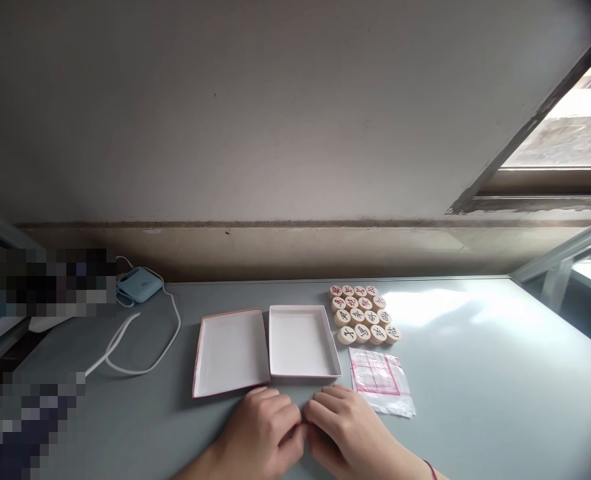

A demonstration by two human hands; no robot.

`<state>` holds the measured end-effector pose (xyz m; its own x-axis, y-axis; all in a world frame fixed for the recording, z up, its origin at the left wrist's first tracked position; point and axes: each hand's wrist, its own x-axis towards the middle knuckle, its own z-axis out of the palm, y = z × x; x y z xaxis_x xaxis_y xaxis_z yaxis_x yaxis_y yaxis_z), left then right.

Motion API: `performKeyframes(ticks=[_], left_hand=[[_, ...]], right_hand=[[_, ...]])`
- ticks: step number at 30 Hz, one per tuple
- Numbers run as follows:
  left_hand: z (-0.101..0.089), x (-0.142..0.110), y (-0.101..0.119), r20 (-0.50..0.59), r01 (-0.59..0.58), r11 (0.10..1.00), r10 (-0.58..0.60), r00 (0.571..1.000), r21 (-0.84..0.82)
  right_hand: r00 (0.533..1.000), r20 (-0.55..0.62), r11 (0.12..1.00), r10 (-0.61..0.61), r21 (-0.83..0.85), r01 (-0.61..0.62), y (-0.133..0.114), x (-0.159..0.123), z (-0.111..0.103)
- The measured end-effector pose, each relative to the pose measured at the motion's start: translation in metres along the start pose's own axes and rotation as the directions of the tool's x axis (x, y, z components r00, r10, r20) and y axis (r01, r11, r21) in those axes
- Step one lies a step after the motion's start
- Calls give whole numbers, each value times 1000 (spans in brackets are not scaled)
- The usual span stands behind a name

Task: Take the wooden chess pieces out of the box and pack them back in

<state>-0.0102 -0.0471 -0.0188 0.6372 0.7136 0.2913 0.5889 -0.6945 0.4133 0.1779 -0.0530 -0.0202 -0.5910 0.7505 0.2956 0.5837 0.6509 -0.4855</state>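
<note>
My left hand (266, 430) and my right hand (346, 427) rest curled on the table at the front, knuckles up, their thumb sides touching. No object shows in either. Just beyond my left hand lies a shallow box lid (232, 353), its pale inside facing up. Beside it, an open white box tray (302, 340) has nothing in it. To the right, round wooden Chinese chess pieces (362, 315) stand close together in rows, with red characters at the back and black ones in front. A folded clear plastic sheet with red lines (381, 381) lies near my right hand.
A grey table (475, 387) runs back to the wall. At the left are a light-blue device (142, 285) with a strap and a looped white cable (168, 347). A window (565, 127) is at the upper right. Parts of the left side are pixelated.
</note>
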Motion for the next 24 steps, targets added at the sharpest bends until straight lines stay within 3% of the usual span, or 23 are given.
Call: performKeyframes(ticks=[24], left_hand=[[-1, 1, 2, 7, 7, 1000, -7, 1000, 22]], right_hand=[[1000, 14, 1000, 15, -12, -15, -2, 1, -1]])
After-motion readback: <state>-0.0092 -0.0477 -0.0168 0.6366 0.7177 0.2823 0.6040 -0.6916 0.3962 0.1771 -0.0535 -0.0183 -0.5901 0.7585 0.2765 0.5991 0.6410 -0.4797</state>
